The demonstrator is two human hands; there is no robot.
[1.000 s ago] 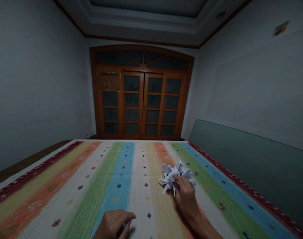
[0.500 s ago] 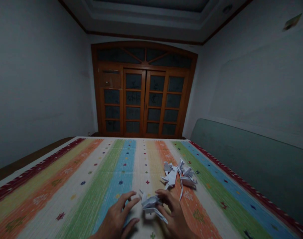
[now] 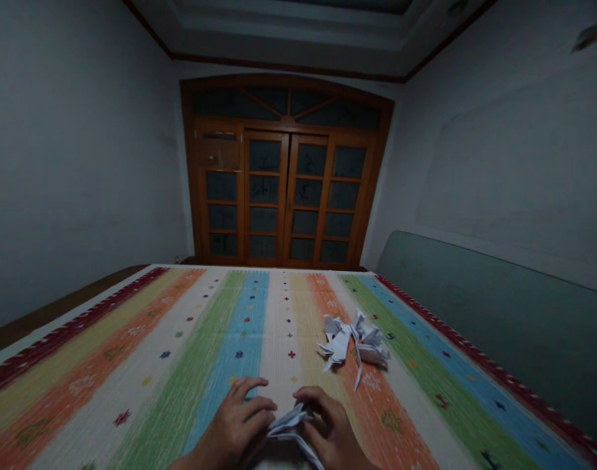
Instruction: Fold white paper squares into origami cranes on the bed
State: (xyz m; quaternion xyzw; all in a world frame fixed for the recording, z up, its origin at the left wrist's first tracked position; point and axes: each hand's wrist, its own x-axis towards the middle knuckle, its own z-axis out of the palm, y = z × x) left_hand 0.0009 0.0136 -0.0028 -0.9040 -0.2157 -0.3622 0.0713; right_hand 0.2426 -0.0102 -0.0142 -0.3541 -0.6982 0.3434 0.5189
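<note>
Both of my hands meet low in the picture over a striped, many-coloured cloth (image 3: 132, 365). My left hand (image 3: 234, 427) and my right hand (image 3: 328, 431) pinch one small folded white paper figure (image 3: 289, 424) between their fingertips, just above the cloth. A little farther off and to the right lies a loose heap of folded white paper figures (image 3: 352, 343), with nothing touching it.
The cloth covers a wide flat surface that runs to a dark red border on both sides. A green padded panel (image 3: 499, 326) lines the right wall. Wooden glazed doors (image 3: 283, 196) stand at the far end. The room is dim.
My right hand left the paper heap with one figure and drew it toward me. My left hand came up to meet it, and both now grip that figure.
</note>
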